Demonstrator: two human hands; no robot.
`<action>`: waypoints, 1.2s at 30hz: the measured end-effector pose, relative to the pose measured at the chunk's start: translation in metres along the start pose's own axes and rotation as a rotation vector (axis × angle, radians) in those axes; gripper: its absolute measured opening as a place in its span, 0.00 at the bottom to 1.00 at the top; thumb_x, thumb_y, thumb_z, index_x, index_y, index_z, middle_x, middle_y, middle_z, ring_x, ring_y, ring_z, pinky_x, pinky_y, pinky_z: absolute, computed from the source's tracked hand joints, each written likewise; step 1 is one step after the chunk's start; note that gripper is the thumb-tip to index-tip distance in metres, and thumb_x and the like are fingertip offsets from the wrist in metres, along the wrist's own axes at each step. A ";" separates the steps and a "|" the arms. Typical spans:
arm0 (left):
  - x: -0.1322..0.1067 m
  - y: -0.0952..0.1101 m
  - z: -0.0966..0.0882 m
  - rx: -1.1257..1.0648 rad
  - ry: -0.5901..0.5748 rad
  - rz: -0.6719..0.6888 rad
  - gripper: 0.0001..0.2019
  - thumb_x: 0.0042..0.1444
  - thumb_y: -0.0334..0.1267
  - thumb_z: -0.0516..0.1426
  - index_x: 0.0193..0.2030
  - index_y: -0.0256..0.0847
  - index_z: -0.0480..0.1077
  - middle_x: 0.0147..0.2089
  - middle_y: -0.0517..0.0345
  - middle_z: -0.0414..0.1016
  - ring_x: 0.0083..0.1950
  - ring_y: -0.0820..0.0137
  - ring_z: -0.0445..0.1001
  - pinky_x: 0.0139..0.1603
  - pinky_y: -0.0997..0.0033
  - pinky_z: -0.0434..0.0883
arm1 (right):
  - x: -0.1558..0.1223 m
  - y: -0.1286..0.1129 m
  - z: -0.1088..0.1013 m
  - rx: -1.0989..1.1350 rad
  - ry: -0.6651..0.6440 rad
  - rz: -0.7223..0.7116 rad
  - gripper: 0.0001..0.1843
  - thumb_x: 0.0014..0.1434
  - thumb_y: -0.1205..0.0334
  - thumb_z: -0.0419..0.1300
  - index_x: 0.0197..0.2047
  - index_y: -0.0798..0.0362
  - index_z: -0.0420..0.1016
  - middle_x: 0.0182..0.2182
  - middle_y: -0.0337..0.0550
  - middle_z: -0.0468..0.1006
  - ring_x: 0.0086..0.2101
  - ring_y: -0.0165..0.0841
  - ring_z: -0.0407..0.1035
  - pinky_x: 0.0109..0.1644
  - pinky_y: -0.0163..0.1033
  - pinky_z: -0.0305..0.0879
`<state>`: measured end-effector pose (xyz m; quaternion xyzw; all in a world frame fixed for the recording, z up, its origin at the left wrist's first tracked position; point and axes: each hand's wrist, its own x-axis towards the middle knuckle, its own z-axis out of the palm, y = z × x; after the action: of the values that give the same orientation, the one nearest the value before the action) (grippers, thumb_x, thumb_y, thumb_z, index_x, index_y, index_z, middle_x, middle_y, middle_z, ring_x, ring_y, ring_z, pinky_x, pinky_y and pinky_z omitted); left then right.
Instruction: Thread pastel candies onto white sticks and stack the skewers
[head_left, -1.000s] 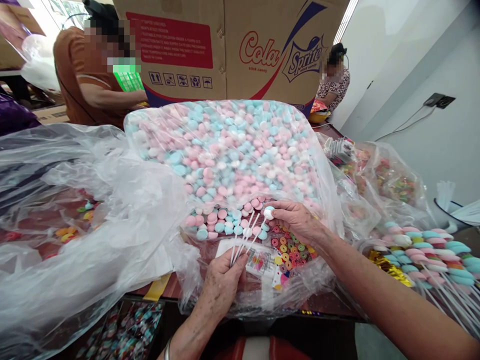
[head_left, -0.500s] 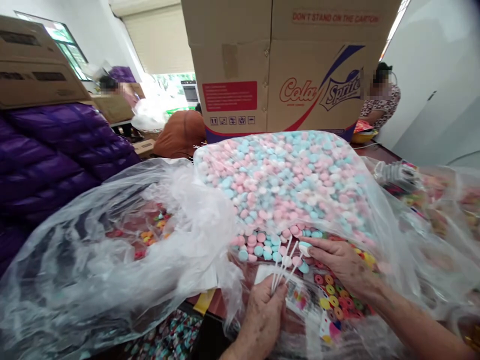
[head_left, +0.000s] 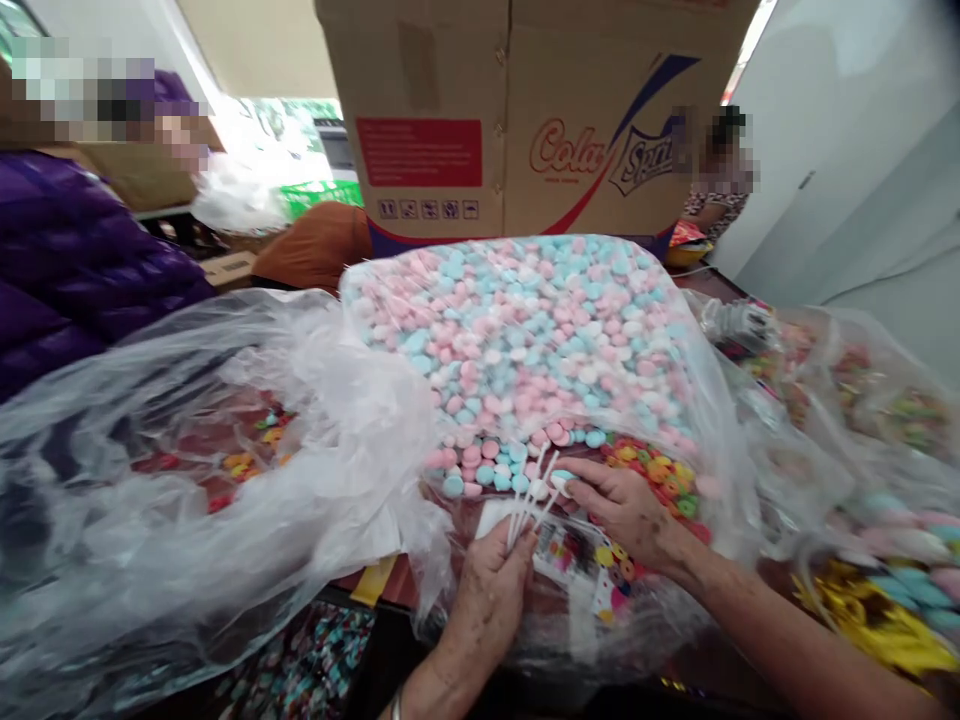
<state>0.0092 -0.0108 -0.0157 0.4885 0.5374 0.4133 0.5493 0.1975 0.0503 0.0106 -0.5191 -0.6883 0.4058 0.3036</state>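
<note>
My left hand is closed around several thin white sticks that fan upward from the fingers. Between the thumb and fingers of my right hand is a small blue-and-white marshmallow, at the upper part of one stick; whether the stick has gone into it I cannot tell. Just beyond lie loose pink, white and blue marshmallows at the mouth of a big clear bag of marshmallows. Colourful ring-shaped candies lie beside my right hand. Under the hands is a printed clear packet.
Crumpled clear plastic covers the left side. A large carton stands behind the marshmallow bag. At right are more candy bags and gold foil. Below the table edge are wrapped pieces. Other people sit farther back.
The view has shifted, so the scene sits further left and higher, with gold foil now showing at right. My hands keep hold of the sticks and the marshmallow.
</note>
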 end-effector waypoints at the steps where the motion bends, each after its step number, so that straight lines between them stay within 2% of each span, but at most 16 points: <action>1: 0.001 0.000 0.000 -0.005 0.007 -0.001 0.15 0.60 0.46 0.55 0.25 0.41 0.65 0.20 0.66 0.59 0.24 0.73 0.55 0.26 0.72 0.52 | 0.000 -0.001 0.001 -0.004 -0.011 -0.014 0.20 0.62 0.55 0.55 0.51 0.49 0.81 0.37 0.41 0.85 0.36 0.37 0.77 0.44 0.39 0.71; 7: 0.006 -0.007 -0.002 0.012 0.001 -0.008 0.13 0.58 0.48 0.58 0.33 0.39 0.75 0.19 0.67 0.60 0.22 0.74 0.55 0.24 0.74 0.54 | -0.007 -0.003 0.015 -0.124 -0.025 -0.135 0.20 0.65 0.59 0.53 0.55 0.50 0.78 0.39 0.40 0.84 0.36 0.34 0.76 0.44 0.37 0.70; 10: 0.007 -0.009 -0.001 -0.015 0.016 -0.008 0.15 0.56 0.50 0.60 0.35 0.38 0.76 0.19 0.67 0.61 0.21 0.74 0.55 0.23 0.74 0.52 | -0.010 -0.008 0.015 -0.234 -0.118 -0.230 0.20 0.67 0.62 0.51 0.57 0.49 0.77 0.44 0.43 0.84 0.42 0.34 0.77 0.49 0.37 0.69; 12: 0.008 -0.009 0.000 -0.052 0.034 -0.033 0.17 0.55 0.51 0.61 0.39 0.38 0.77 0.18 0.68 0.61 0.19 0.75 0.53 0.21 0.75 0.51 | -0.008 -0.010 0.003 -0.284 -0.171 -0.264 0.21 0.67 0.62 0.51 0.60 0.48 0.74 0.47 0.42 0.83 0.45 0.35 0.76 0.51 0.37 0.69; 13: 0.008 -0.009 0.000 -0.070 0.043 -0.045 0.17 0.55 0.51 0.61 0.40 0.38 0.77 0.18 0.68 0.61 0.19 0.76 0.53 0.20 0.75 0.50 | -0.005 -0.010 -0.006 -0.308 -0.155 -0.254 0.22 0.68 0.61 0.51 0.63 0.47 0.72 0.48 0.41 0.83 0.46 0.35 0.76 0.51 0.37 0.69; 15: 0.008 -0.010 0.000 -0.098 0.053 -0.055 0.18 0.55 0.51 0.61 0.42 0.37 0.76 0.17 0.69 0.60 0.18 0.77 0.51 0.20 0.75 0.49 | 0.004 -0.006 -0.029 -0.389 -0.039 -0.177 0.24 0.68 0.60 0.51 0.65 0.45 0.69 0.50 0.40 0.82 0.46 0.35 0.76 0.51 0.38 0.69; 16: 0.008 -0.011 0.000 -0.107 0.054 -0.053 0.18 0.55 0.51 0.61 0.42 0.37 0.76 0.17 0.69 0.60 0.18 0.77 0.51 0.19 0.75 0.48 | 0.009 -0.003 -0.039 -0.465 0.024 -0.134 0.23 0.68 0.61 0.51 0.64 0.46 0.70 0.50 0.41 0.82 0.47 0.36 0.76 0.52 0.39 0.69; 17: 0.008 -0.011 0.000 -0.113 0.053 -0.050 0.18 0.55 0.50 0.61 0.42 0.36 0.76 0.17 0.69 0.61 0.18 0.77 0.51 0.19 0.76 0.48 | 0.014 0.001 -0.047 -0.575 0.033 -0.096 0.21 0.67 0.63 0.52 0.60 0.48 0.74 0.49 0.43 0.82 0.47 0.37 0.75 0.52 0.40 0.69; 19: 0.007 -0.012 -0.001 -0.118 0.052 -0.046 0.17 0.55 0.50 0.61 0.41 0.36 0.76 0.18 0.69 0.61 0.18 0.77 0.52 0.19 0.76 0.48 | 0.022 0.009 -0.056 -0.816 -0.067 -0.084 0.15 0.66 0.66 0.54 0.50 0.52 0.80 0.45 0.48 0.82 0.47 0.40 0.74 0.52 0.43 0.67; 21: 0.007 -0.012 -0.001 -0.122 0.053 -0.048 0.17 0.55 0.50 0.61 0.41 0.36 0.76 0.18 0.69 0.61 0.19 0.78 0.52 0.19 0.76 0.47 | 0.025 0.016 -0.054 -1.018 -0.186 -0.133 0.12 0.65 0.67 0.56 0.42 0.55 0.82 0.41 0.51 0.81 0.46 0.43 0.72 0.51 0.44 0.67; 24: 0.007 -0.012 -0.001 -0.137 0.052 -0.055 0.17 0.54 0.50 0.62 0.40 0.36 0.76 0.17 0.69 0.62 0.18 0.78 0.52 0.19 0.76 0.47 | 0.027 0.025 -0.045 -1.166 -0.224 -0.212 0.10 0.65 0.67 0.56 0.40 0.55 0.80 0.39 0.52 0.78 0.45 0.44 0.70 0.47 0.43 0.65; 28: 0.008 -0.015 0.000 -0.160 0.041 -0.052 0.16 0.55 0.49 0.61 0.41 0.37 0.75 0.17 0.69 0.62 0.17 0.79 0.51 0.18 0.77 0.46 | 0.032 0.033 -0.042 -1.177 -0.269 -0.248 0.10 0.65 0.68 0.55 0.40 0.55 0.79 0.38 0.51 0.77 0.44 0.42 0.69 0.47 0.42 0.63; 31: 0.009 -0.017 0.000 -0.179 0.040 -0.055 0.16 0.55 0.49 0.61 0.41 0.37 0.75 0.16 0.70 0.62 0.16 0.80 0.49 0.17 0.77 0.46 | 0.035 0.032 -0.046 -1.128 -0.236 -0.190 0.10 0.65 0.70 0.54 0.41 0.57 0.77 0.39 0.53 0.78 0.44 0.41 0.69 0.46 0.40 0.61; 33: 0.010 -0.018 0.000 -0.193 0.040 -0.060 0.16 0.55 0.48 0.61 0.42 0.36 0.75 0.16 0.70 0.62 0.16 0.80 0.49 0.17 0.77 0.46 | 0.036 0.027 -0.052 -1.025 -0.180 -0.110 0.07 0.64 0.69 0.55 0.41 0.57 0.75 0.38 0.51 0.78 0.40 0.39 0.69 0.43 0.39 0.60; 36: 0.009 -0.019 0.000 -0.208 0.040 -0.061 0.17 0.54 0.49 0.62 0.41 0.36 0.75 0.16 0.70 0.62 0.16 0.80 0.49 0.17 0.78 0.46 | 0.034 0.021 -0.062 -0.766 -0.107 -0.009 0.04 0.62 0.66 0.57 0.39 0.54 0.73 0.33 0.42 0.76 0.32 0.33 0.67 0.36 0.36 0.57</action>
<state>0.0090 -0.0051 -0.0359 0.4041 0.5171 0.4596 0.5984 0.2503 0.1006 0.0224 -0.5700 -0.8071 0.1443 0.0530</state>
